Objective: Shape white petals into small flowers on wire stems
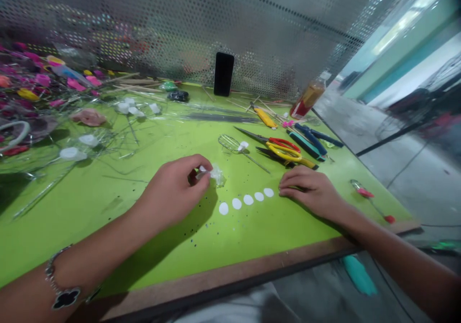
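White translucent scrap (216, 175) pinched in the left hand (172, 191) over the green desk (259, 236)

It looks like thin plastic, though that's hard to tell. The right hand (309, 191) lies open and empty on the desk, just beside a row of white discs (248, 200).

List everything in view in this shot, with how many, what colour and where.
green work board: 1, lime green, fills the lower middle
perforated metal panel: 1, silver, behind the board
smartphone: 1, black, upright against the panel
artificial flowers: many, pink and yellow, heaped back left
bottle: 1, amber contents, back right
scissors: 2, red and yellow handles, right of centre
pliers: 2, blue and teal handles, right of the scissors
wire frame: 1, silver, left of the scissors
white discs: 5, white, in a row between the hands
clear film piece: 1, translucent, pinched in the left hand
left hand: 1, bare, bracelet on the wrist
right hand: 1, bare, resting on the board
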The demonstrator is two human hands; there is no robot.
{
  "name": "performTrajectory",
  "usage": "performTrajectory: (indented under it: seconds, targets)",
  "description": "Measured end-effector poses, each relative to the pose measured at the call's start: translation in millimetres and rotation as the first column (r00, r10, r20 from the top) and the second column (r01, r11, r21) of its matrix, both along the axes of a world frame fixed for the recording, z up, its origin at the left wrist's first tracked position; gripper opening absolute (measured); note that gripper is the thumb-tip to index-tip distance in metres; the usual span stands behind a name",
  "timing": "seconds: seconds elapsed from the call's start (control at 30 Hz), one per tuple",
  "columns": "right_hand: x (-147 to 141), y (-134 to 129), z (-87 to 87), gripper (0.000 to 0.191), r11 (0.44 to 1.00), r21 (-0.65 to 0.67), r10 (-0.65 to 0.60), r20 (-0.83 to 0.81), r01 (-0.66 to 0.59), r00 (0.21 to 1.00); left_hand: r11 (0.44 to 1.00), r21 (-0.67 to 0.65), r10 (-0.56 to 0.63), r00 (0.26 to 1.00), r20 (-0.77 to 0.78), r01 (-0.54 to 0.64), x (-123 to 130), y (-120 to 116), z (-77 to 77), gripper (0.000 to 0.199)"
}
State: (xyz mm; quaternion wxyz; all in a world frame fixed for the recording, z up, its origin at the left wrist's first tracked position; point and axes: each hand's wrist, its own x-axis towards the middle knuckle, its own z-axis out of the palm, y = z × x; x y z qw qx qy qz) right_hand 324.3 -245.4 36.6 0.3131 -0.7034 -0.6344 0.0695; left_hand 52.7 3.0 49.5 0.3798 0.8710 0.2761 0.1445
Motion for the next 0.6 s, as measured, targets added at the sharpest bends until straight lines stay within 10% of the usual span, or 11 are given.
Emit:
performTrajectory:
  seconds: [0.43,0.6]
  targets:
    - [6,-2,18.7,0.019,0.980,-0.194,-0.067,-0.089,0.049,0.994,1.000,-0.014,0.000,1.000,0.009,0.001,0,0,2.1,0.027]
    - [21,21,47.7,0.032,0.752,-0.656,-0.156,-0.269,-0.062,0.950,1.000,0.004,-0.011,1.000,0.017,0.011,0,1,1.9,0.027]
